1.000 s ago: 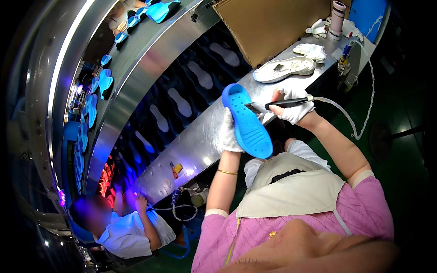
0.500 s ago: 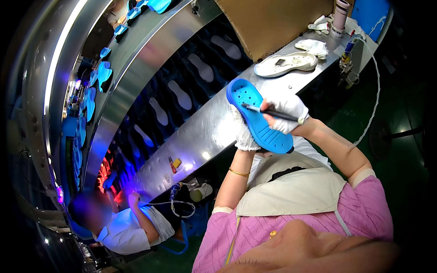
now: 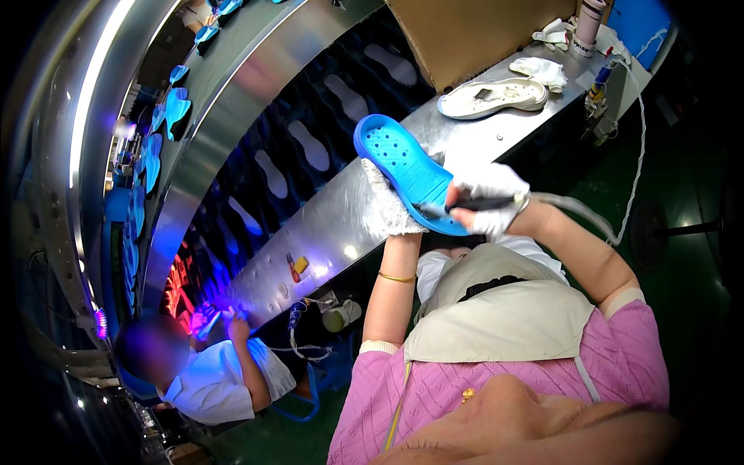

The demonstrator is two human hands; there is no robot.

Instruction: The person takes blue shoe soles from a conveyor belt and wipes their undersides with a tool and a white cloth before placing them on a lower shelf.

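Observation:
My left hand (image 3: 387,205), in a white knit glove, is closed around the left edge and underside of a bright blue shoe sole (image 3: 401,169). The sole lies tilted, inner face up, with small holes at its far end. Closed on a pen-shaped tool (image 3: 484,204) with a black handle is my right hand (image 3: 490,186), in a white glove with bare fingertips. The blurred tool tip meets or hovers over the near part of the sole; contact cannot be told. A pale hose (image 3: 577,205) trails behind the right wrist.
A metal bench (image 3: 341,209) runs beyond my hands, bearing a white shoe (image 3: 496,99), white gloves (image 3: 540,71) and a pink bottle (image 3: 590,27). Behind it stand a cardboard panel (image 3: 457,35) and a conveyor (image 3: 256,46) with blue soles. A co-worker (image 3: 221,380) sits at left.
The blue sole and my left hand have shifted left and slightly up. The tool tip has moved from the holed end to the near part of the sole.

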